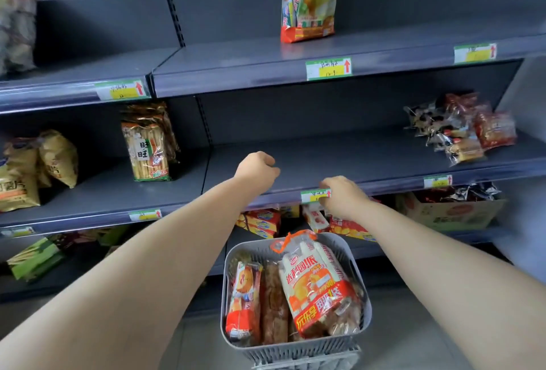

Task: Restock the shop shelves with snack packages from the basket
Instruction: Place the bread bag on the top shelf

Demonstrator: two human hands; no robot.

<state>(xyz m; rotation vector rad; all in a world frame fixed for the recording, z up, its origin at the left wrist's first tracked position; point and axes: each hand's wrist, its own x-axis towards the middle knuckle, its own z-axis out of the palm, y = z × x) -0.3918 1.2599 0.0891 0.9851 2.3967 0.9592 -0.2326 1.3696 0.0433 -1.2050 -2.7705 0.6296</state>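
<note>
Clenched, with nothing showing inside it, the grip of the left hand point(257, 167) hovers over the dark grey metal middle shelf point(339, 157). The right hand point(344, 195) curls its fingers at the white-and-yellow paper price label point(311, 197) on that shelf's front edge. Its palm side is hidden, so I cannot tell whether its grip pinches the label or only touches it. Below both arms, the grey slotted plastic basket point(295, 350) holds upright snack packages: a white-and-orange cake bag point(319, 281), a long red-and-orange pack point(243, 301), and a clear brown-filled pack point(274, 301) between them. The clear bag at top left point(16, 21) is blurred and cut off.
</note>
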